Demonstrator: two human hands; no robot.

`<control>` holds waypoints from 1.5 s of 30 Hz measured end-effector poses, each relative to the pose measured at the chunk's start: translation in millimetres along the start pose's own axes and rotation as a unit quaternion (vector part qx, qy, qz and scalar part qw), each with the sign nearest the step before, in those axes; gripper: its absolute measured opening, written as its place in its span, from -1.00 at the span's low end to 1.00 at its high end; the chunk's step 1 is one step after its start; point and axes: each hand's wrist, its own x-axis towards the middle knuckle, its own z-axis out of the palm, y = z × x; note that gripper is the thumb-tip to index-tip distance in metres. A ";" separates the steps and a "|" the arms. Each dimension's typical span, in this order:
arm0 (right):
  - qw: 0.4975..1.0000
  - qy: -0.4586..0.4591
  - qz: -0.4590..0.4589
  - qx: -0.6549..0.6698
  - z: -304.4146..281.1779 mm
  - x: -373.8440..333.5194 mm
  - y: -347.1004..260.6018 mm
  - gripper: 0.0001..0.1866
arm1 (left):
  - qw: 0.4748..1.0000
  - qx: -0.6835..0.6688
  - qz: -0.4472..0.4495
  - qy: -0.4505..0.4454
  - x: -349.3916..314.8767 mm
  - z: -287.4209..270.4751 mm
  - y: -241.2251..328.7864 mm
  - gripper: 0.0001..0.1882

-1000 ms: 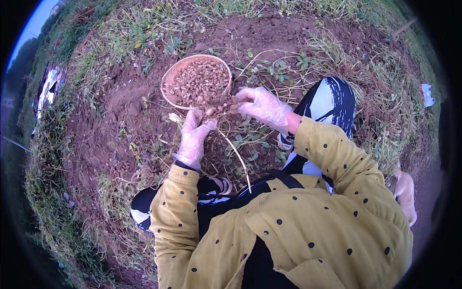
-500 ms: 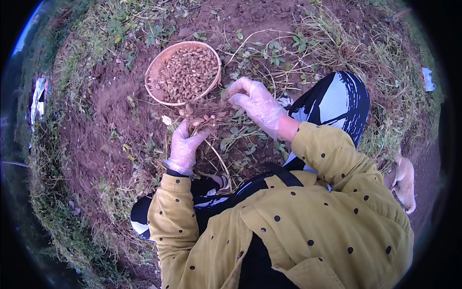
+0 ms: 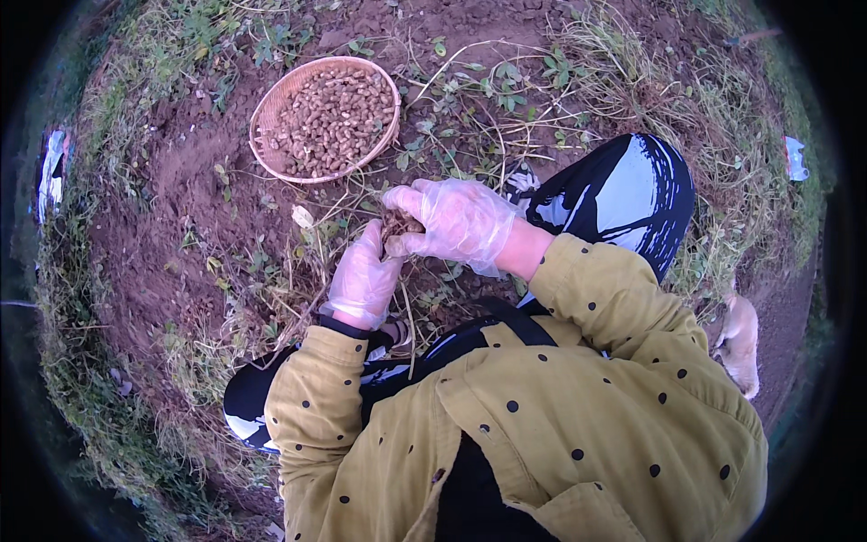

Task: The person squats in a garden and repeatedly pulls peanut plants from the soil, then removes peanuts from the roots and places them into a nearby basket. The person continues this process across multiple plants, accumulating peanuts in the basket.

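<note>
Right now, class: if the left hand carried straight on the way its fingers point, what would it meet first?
The left hand points up and slightly right at the root clump it touches, with the right hand just beyond. Farther on lies the basket, though depth is unclear.

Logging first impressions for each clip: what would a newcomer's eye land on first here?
Probably the round woven basket of brown pods on bare red-brown soil, upper left. Just below it, the left hand and right hand, both in clear plastic gloves, meet around a small clump of roots and pods, above mustard-yellow dotted sleeves.
</note>
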 end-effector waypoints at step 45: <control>0.766 0.118 0.206 0.597 -42.4 7.0 7.6 -0.76 | 0.974 0.045 0.202 0.096 -48.0 -32.7 3.3 -0.64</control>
